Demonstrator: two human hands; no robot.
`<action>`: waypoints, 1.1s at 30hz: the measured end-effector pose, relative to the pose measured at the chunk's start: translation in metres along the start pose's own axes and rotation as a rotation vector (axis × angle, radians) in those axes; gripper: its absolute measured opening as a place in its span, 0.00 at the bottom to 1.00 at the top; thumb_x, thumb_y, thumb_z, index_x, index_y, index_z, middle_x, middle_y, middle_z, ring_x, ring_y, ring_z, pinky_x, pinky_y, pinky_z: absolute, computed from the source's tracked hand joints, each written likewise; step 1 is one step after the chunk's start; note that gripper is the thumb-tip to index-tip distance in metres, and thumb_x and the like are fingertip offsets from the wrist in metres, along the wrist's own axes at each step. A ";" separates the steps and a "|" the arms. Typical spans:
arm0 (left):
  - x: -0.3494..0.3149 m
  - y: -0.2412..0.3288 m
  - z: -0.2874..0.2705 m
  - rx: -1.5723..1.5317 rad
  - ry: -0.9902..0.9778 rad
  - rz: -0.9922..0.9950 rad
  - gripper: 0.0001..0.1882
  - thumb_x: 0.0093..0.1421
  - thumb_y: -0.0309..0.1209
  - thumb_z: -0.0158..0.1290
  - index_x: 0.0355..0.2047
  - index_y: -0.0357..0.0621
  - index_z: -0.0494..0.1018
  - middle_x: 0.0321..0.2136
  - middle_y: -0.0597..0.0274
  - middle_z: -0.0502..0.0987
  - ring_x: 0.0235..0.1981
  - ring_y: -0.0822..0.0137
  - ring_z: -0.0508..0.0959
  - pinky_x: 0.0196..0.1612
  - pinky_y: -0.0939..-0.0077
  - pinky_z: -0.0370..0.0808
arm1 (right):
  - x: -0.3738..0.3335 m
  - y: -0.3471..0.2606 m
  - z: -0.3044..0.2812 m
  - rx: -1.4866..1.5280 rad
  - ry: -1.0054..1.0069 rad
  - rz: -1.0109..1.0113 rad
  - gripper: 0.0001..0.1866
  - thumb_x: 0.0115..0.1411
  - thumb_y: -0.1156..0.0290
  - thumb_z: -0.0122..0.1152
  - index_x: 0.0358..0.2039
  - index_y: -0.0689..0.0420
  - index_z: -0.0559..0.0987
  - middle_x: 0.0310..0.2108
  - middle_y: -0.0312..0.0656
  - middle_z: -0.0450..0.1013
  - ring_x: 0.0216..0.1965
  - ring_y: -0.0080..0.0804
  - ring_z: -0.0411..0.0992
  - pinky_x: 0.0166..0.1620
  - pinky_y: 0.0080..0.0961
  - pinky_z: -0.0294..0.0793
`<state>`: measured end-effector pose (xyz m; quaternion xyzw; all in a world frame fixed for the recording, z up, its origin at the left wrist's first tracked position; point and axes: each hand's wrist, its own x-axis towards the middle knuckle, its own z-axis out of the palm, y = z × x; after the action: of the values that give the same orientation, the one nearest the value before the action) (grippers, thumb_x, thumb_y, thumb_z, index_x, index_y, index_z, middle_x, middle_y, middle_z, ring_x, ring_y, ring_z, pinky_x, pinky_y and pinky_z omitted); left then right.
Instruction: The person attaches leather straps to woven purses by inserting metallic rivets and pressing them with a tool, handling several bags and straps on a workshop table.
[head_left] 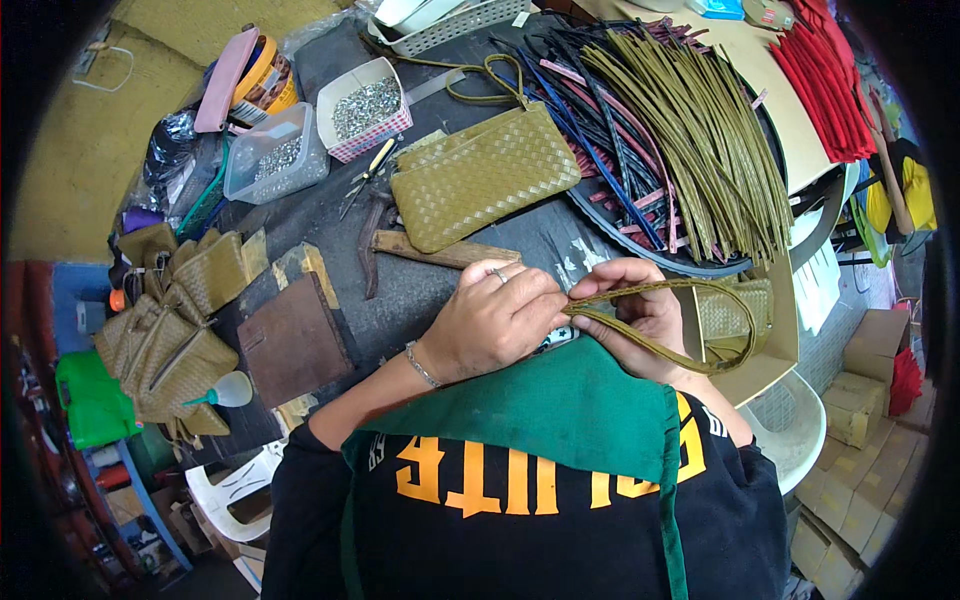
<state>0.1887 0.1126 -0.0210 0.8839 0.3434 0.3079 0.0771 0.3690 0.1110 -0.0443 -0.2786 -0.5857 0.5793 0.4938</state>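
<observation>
An olive strap (pixel 748 325), bent into a loop, is held between my two hands in front of my green apron. My left hand (pixel 500 312), closed with its knuckles up, grips the strap's ends; those ends are hidden under the fingers. My right hand (pixel 648 315) pinches the strap beside it, and the loop extends to the right past the palm. Just beyond my hands lies a hammer with a wooden handle (pixel 440 250) and a dark head. Behind it rests an olive woven pouch (pixel 485 182) with a looped wrist strap (pixel 503 75) attached.
A round black tray (pixel 735 268) heaped with olive, pink, blue and black strips stands at the back right. Pliers (pixel 368 176), a box of metal hardware (pixel 362 140) and a clear tub (pixel 275 165) sit behind. Woven pouches (pixel 165 350), a brown pad (pixel 292 340) and a small bottle (pixel 232 390) lie left.
</observation>
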 end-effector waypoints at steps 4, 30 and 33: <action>-0.001 -0.001 0.001 0.015 0.015 0.007 0.10 0.41 0.29 0.57 0.26 0.44 0.72 0.26 0.68 0.71 0.28 0.71 0.71 0.37 0.78 0.63 | 0.005 -0.007 -0.002 -0.052 0.006 0.117 0.20 0.44 0.84 0.59 0.37 0.61 0.64 0.33 0.41 0.67 0.36 0.24 0.68 0.39 0.17 0.69; -0.013 0.006 0.002 0.006 0.081 0.230 0.09 0.42 0.30 0.52 0.26 0.45 0.71 0.28 0.67 0.71 0.29 0.73 0.71 0.40 0.73 0.63 | 0.001 -0.023 0.001 -0.477 -0.180 -0.430 0.10 0.40 0.81 0.60 0.23 0.60 0.69 0.22 0.43 0.68 0.23 0.35 0.68 0.25 0.24 0.67; -0.022 0.001 -0.001 -0.053 0.195 0.335 0.09 0.44 0.31 0.55 0.25 0.42 0.71 0.28 0.63 0.71 0.32 0.67 0.72 0.36 0.72 0.67 | 0.016 -0.037 0.005 -0.447 -0.413 -0.298 0.10 0.40 0.81 0.60 0.24 0.59 0.70 0.22 0.42 0.68 0.23 0.37 0.67 0.26 0.26 0.67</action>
<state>0.1759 0.0973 -0.0303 0.8924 0.1893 0.4093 0.0144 0.3677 0.1173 -0.0044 -0.1680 -0.8201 0.4022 0.3708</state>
